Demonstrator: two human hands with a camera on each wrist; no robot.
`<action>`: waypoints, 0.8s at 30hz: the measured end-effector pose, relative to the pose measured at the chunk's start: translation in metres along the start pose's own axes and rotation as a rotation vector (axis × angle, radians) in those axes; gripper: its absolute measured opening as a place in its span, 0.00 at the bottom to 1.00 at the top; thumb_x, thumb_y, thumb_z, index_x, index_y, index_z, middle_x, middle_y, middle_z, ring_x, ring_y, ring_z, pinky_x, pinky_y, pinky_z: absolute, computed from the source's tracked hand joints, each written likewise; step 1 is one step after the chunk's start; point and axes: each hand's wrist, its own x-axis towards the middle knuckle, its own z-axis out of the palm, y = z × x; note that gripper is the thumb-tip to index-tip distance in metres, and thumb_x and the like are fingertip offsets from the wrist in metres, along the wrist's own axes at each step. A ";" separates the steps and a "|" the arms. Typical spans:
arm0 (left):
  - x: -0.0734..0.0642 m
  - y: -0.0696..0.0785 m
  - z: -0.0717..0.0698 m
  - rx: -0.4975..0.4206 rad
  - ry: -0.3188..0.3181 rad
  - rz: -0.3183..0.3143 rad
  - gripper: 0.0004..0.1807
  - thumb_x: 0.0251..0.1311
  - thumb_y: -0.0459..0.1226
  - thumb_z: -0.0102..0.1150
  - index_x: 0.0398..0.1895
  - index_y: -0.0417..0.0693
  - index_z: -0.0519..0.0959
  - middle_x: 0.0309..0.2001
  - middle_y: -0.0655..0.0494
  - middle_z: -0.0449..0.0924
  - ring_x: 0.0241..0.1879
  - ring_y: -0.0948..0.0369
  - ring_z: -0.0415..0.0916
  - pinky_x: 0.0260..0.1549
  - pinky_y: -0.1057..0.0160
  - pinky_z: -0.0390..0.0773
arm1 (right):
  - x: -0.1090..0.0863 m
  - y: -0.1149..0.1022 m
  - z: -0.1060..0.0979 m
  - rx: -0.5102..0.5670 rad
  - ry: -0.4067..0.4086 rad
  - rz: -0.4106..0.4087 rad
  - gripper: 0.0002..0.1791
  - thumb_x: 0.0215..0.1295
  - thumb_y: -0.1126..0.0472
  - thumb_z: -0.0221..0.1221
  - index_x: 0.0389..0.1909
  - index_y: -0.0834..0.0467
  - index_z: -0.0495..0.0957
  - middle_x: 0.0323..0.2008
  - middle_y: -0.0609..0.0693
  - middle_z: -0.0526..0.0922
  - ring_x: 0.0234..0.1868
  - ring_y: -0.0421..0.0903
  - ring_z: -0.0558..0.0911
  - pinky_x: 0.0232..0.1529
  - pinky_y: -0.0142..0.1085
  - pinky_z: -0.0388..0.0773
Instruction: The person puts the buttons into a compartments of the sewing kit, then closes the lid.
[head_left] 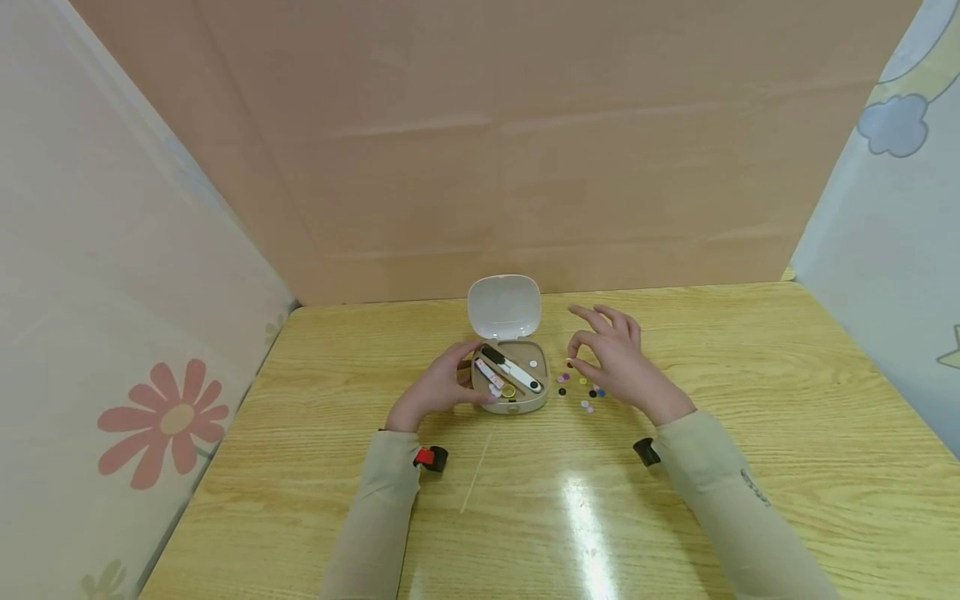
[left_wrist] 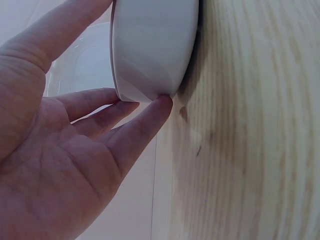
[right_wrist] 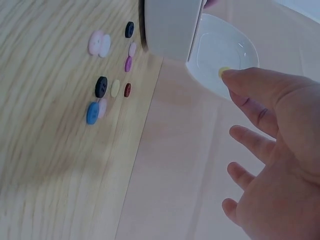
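Note:
A small white box stands on the table with its lid raised at the back. My left hand holds the box by its left side, thumb at the front and fingertips on the wall. Inside lie a long white tool with a black end, a pink-and-white item, a yellow ring and a few buttons. Right of the box, my right hand pinches a yellow button between thumb and forefinger, its other fingers spread. Below it are loose buttons, including a blue one.
A thin pale strip lies on the wooden table in front of the box. An orange-brown panel rises along the table's back edge, with patterned walls at both sides.

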 end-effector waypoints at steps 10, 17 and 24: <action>0.002 -0.002 0.000 -0.003 -0.006 0.011 0.51 0.43 0.35 0.77 0.72 0.50 0.59 0.68 0.52 0.59 0.64 0.49 0.62 0.57 0.57 0.72 | 0.005 -0.005 0.003 -0.012 -0.018 -0.003 0.08 0.56 0.64 0.67 0.27 0.49 0.78 0.70 0.57 0.58 0.68 0.65 0.49 0.62 0.63 0.39; 0.002 -0.005 0.001 0.014 0.005 -0.002 0.50 0.43 0.35 0.77 0.72 0.52 0.61 0.68 0.53 0.60 0.64 0.49 0.62 0.57 0.56 0.72 | 0.008 -0.008 0.007 -0.026 -0.016 -0.020 0.08 0.56 0.64 0.68 0.27 0.50 0.78 0.69 0.58 0.59 0.68 0.65 0.50 0.63 0.63 0.40; 0.000 0.002 0.000 -0.008 -0.016 0.002 0.49 0.46 0.31 0.74 0.72 0.44 0.58 0.69 0.43 0.57 0.65 0.42 0.59 0.60 0.48 0.68 | 0.011 -0.012 0.010 -0.022 -0.017 -0.037 0.09 0.56 0.64 0.68 0.27 0.49 0.78 0.69 0.59 0.60 0.68 0.65 0.50 0.63 0.62 0.40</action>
